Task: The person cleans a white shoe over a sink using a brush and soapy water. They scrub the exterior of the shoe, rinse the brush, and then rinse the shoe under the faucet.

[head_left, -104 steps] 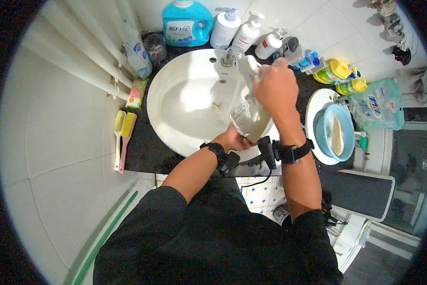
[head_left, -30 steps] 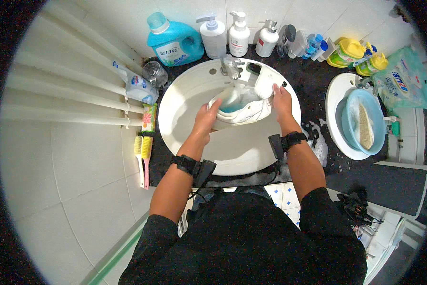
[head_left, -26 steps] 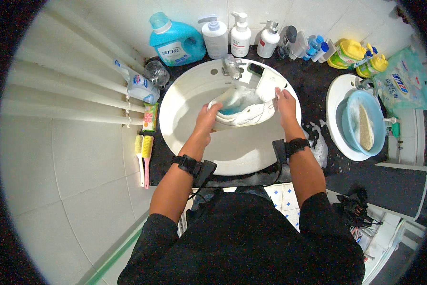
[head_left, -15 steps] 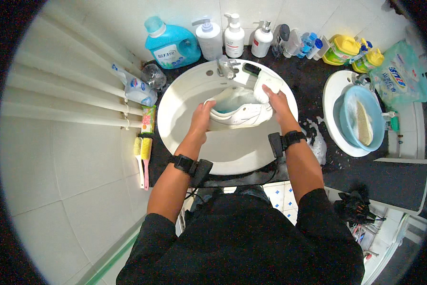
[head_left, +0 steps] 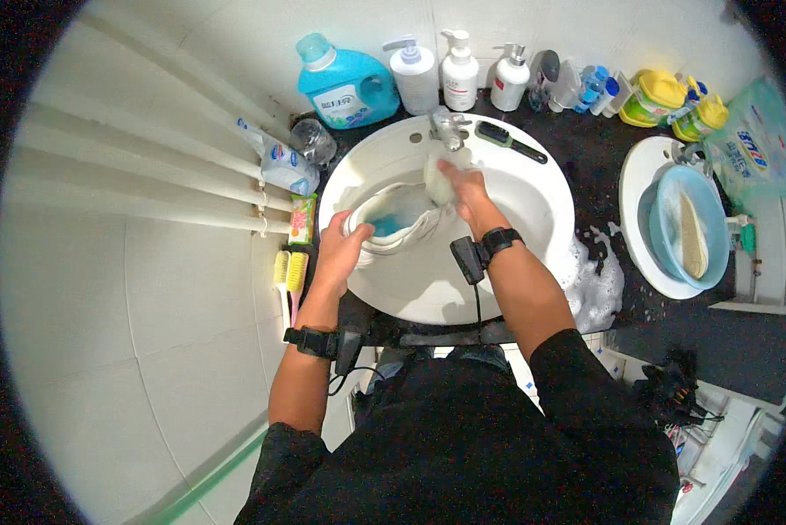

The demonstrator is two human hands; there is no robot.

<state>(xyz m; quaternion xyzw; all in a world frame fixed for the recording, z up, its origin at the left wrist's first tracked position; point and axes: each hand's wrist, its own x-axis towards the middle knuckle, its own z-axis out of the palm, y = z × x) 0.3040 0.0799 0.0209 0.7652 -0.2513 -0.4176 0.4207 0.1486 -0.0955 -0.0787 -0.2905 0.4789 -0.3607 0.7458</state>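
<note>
A white sneaker [head_left: 415, 234] is held over the white oval sink [head_left: 537, 254], its opening up and a bluish lining showing inside. My left hand [head_left: 338, 248] is closed on the rim of the shoe's left end, thumb at the opening. My right hand [head_left: 468, 194] is closed on the shoe's raised, whitish flap [head_left: 437, 180], which looks like the tongue, just below the metal faucet [head_left: 448, 129]. Blur there hides the detail, and I cannot tell if water runs. A dark brush [head_left: 511, 142] lies on the sink's back rim, right of the faucet.
At right, a blue basin [head_left: 669, 223] in a second sink holds a pale sole-shaped piece [head_left: 693, 238]. Foam [head_left: 596, 284] lies on the dark counter. Bottles, including a blue detergent jug [head_left: 349, 92], line the wall. Two yellow-bristled brushes [head_left: 296, 273] lie at left.
The shoe and both hands have shifted left relative to the sink. My right hand has brought the flap toward the faucet, and the brush is now uncovered. The whole view has shifted slightly.
</note>
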